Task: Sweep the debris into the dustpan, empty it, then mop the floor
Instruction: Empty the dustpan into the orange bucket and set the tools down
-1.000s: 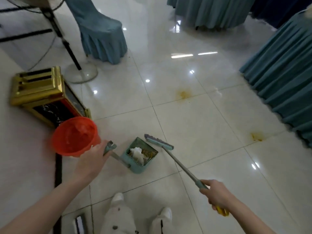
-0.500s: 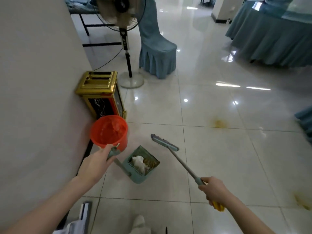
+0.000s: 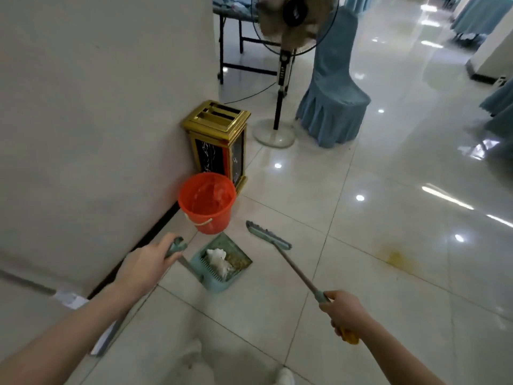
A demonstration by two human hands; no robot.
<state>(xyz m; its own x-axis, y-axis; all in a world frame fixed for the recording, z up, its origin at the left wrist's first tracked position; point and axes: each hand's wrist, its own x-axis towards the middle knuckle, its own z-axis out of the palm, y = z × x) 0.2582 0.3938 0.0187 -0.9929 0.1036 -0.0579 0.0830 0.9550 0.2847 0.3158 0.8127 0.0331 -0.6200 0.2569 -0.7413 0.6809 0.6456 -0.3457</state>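
Observation:
My left hand (image 3: 145,266) grips the handle of a teal dustpan (image 3: 222,261) that sits low over the floor, just in front of the orange bucket (image 3: 206,202). Crumpled white paper and brownish debris (image 3: 222,261) lie in the pan. My right hand (image 3: 342,311) holds the long handle of a teal broom; the broom head (image 3: 268,234) hovers just right of the dustpan. A yellow stain (image 3: 395,257) marks the tile to the right.
A gold-trimmed black bin (image 3: 219,140) stands against the white wall (image 3: 97,120) behind the bucket. A pedestal fan (image 3: 283,79) and a blue covered chair (image 3: 333,101) stand farther back. Blue-draped tables (image 3: 497,104) line the right. A flat mop (image 3: 105,337) lies by my left arm.
The view has swung left and up toward the wall, bucket and bin. The dustpan with its debris has moved closer to the orange bucket; both hands keep their grips.

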